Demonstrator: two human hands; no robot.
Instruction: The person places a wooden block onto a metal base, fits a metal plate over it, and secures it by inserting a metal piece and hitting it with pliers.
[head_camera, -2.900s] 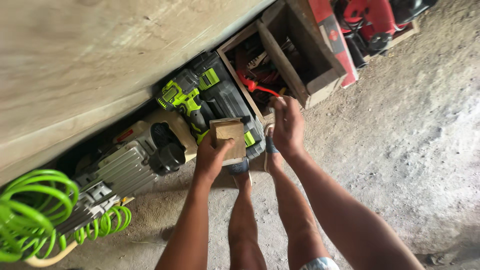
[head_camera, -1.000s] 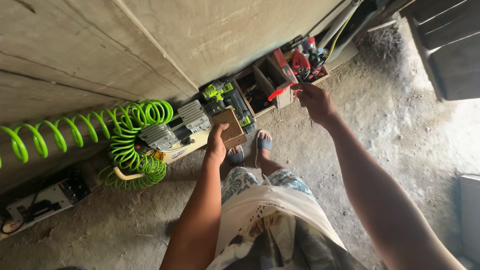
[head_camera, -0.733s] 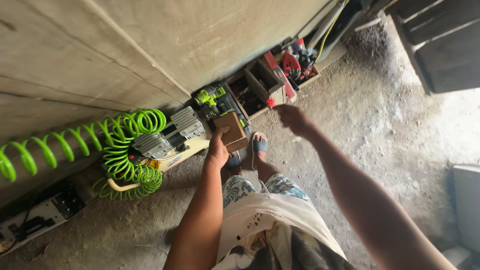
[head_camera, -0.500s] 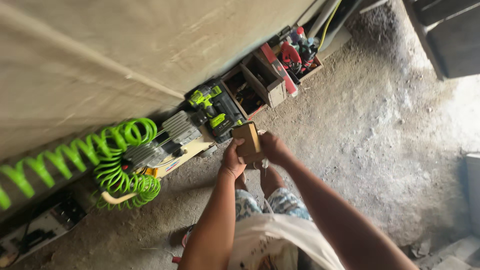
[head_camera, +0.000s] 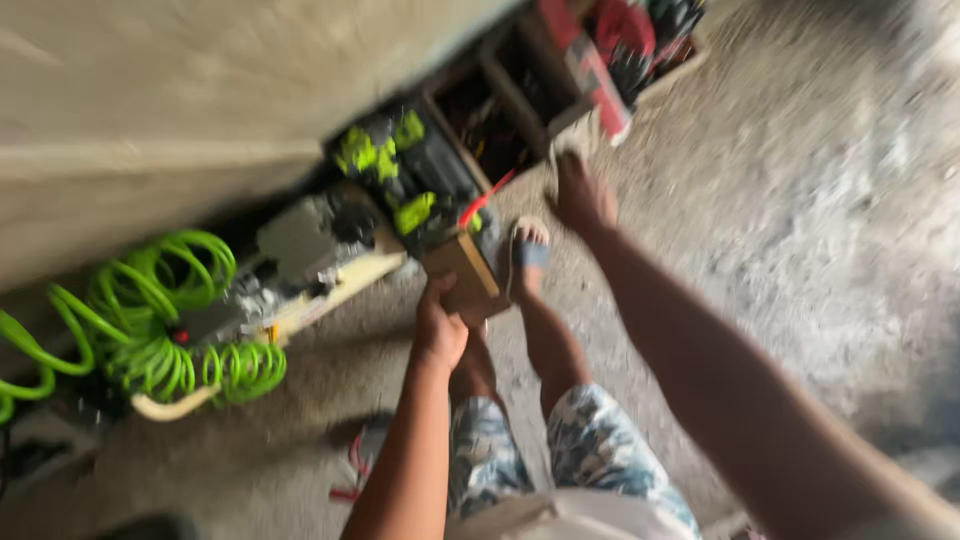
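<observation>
The view is blurred by motion. My left hand grips a small brown wooden block in front of my legs. My right hand is stretched forward toward a wooden crate with tools, fingers loosely spread and nothing visibly in it. A red-handled tool pokes out by the crate's near corner, left of my right hand. My foot in a blue sandal stands just below that hand.
A green and black power drill lies by the wall. Left of it sits a compressor with a coiled bright green air hose. Red gear fills the far crate. Grey concrete floor spreads to the right.
My right hand left the block and reached forward to the crate again. My left hand still holds the block. The camera swung closer and lower, blurring the view.
</observation>
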